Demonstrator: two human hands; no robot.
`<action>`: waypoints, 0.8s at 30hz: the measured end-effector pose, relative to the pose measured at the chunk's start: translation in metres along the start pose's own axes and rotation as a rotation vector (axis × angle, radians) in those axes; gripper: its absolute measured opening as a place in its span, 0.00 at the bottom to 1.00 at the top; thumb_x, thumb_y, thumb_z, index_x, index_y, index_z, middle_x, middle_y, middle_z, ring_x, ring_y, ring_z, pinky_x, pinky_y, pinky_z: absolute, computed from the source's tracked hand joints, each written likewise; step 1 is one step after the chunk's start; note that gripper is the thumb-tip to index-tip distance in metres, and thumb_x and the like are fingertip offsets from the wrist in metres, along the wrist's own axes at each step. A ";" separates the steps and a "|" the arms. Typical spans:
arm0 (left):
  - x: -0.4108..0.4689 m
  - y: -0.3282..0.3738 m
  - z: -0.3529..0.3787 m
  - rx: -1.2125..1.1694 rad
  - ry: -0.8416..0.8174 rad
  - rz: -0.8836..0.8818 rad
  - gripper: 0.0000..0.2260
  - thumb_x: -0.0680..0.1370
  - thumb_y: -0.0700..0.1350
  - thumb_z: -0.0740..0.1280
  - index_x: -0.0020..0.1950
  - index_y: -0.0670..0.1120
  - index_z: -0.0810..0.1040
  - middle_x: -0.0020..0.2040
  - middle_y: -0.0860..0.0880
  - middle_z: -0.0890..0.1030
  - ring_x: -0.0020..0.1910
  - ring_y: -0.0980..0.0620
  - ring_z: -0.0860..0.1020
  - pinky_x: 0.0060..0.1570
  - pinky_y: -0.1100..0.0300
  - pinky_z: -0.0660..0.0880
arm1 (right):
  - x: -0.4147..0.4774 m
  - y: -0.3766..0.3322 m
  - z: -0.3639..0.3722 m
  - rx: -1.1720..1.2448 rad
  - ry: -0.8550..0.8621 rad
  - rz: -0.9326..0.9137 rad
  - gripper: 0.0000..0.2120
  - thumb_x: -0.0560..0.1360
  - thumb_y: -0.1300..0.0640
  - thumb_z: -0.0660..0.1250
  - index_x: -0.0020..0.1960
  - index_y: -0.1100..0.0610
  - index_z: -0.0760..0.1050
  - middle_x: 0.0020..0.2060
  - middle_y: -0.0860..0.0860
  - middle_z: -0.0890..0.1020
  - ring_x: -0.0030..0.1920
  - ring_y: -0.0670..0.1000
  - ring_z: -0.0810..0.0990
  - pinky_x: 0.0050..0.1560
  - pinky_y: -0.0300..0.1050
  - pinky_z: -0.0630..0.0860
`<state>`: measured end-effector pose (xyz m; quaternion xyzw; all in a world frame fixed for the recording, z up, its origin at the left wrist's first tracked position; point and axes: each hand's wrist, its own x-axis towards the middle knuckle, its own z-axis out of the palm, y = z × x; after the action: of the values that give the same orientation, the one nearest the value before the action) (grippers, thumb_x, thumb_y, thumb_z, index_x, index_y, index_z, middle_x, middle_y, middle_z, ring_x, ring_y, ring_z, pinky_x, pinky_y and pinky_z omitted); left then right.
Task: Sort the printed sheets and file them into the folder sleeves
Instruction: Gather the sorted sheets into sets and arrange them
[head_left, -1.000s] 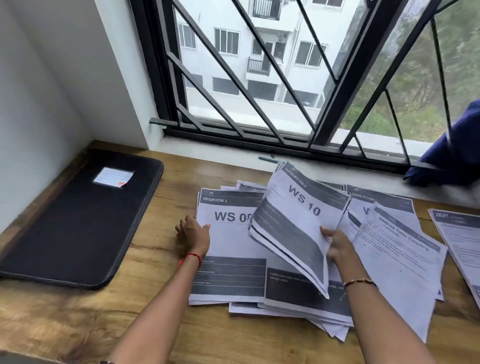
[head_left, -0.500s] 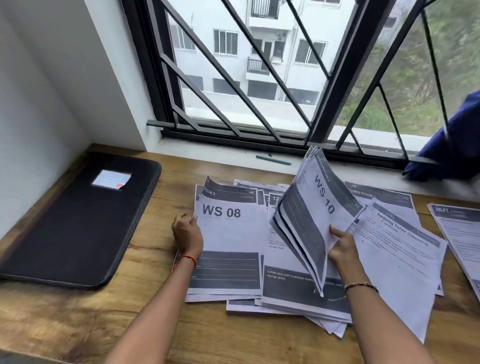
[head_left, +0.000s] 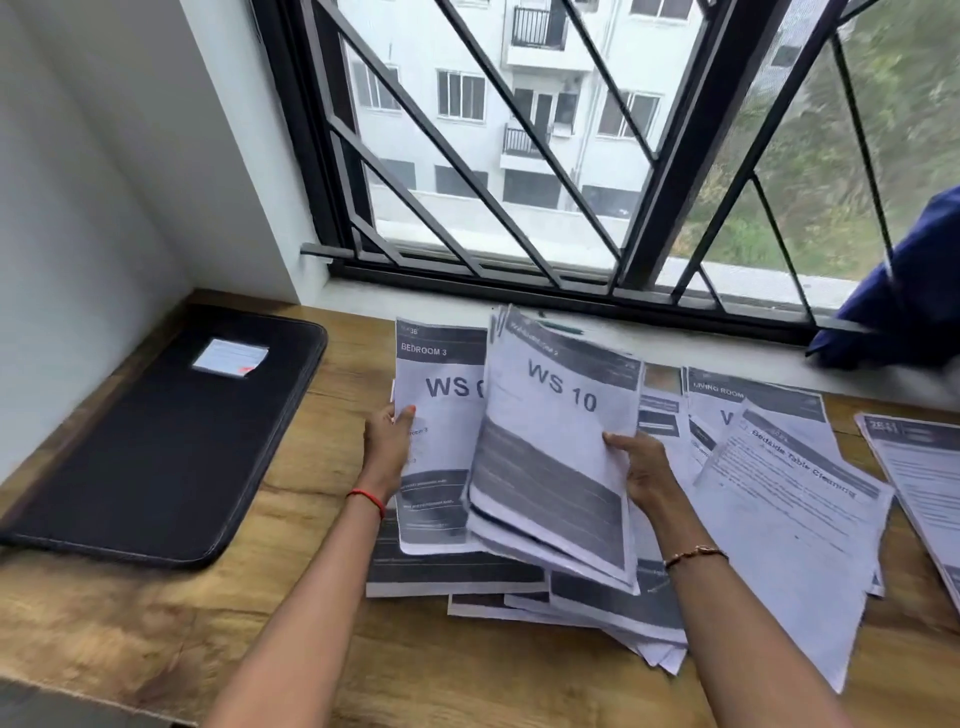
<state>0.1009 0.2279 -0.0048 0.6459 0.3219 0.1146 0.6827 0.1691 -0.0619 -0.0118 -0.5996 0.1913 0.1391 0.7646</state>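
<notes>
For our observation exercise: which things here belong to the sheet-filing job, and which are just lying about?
Job: WS 10 bundle, held by right hand; BEDROOM 3 sheet, held by left hand; loose sheets; black folder.
Lying about: pen; blue cloth.

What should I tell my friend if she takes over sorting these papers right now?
Left hand holds the BEDROOM 3 sheet by its left edge.
Right hand grips the WS 10 bundle, raised over the loose sheets spread on the table.
The black folder lies closed at the left, apart from the papers.
Sorting under way; filing into sleeves looks still to do.
</notes>
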 end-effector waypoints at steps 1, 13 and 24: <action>-0.002 -0.001 0.001 0.001 -0.026 -0.033 0.07 0.80 0.39 0.61 0.52 0.40 0.78 0.36 0.47 0.78 0.30 0.53 0.75 0.29 0.62 0.73 | -0.001 -0.002 0.006 -0.080 -0.003 0.000 0.08 0.72 0.71 0.65 0.49 0.62 0.77 0.37 0.54 0.83 0.33 0.51 0.82 0.39 0.43 0.80; -0.017 -0.029 -0.007 0.241 -0.135 -0.045 0.14 0.82 0.41 0.58 0.65 0.37 0.72 0.63 0.42 0.76 0.63 0.43 0.73 0.62 0.52 0.69 | -0.010 0.021 0.038 -0.429 -0.193 -0.021 0.16 0.70 0.72 0.68 0.57 0.64 0.75 0.51 0.61 0.81 0.43 0.56 0.81 0.45 0.47 0.79; -0.005 -0.034 -0.012 0.566 0.137 0.135 0.07 0.77 0.35 0.63 0.44 0.32 0.78 0.46 0.34 0.80 0.50 0.35 0.76 0.41 0.54 0.67 | -0.014 0.030 0.045 -0.557 -0.163 0.020 0.17 0.71 0.71 0.68 0.60 0.67 0.75 0.52 0.61 0.81 0.49 0.58 0.79 0.52 0.51 0.77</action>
<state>0.0814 0.2300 -0.0359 0.8214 0.3427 0.1089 0.4428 0.1493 -0.0111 -0.0222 -0.7716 0.0894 0.2413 0.5818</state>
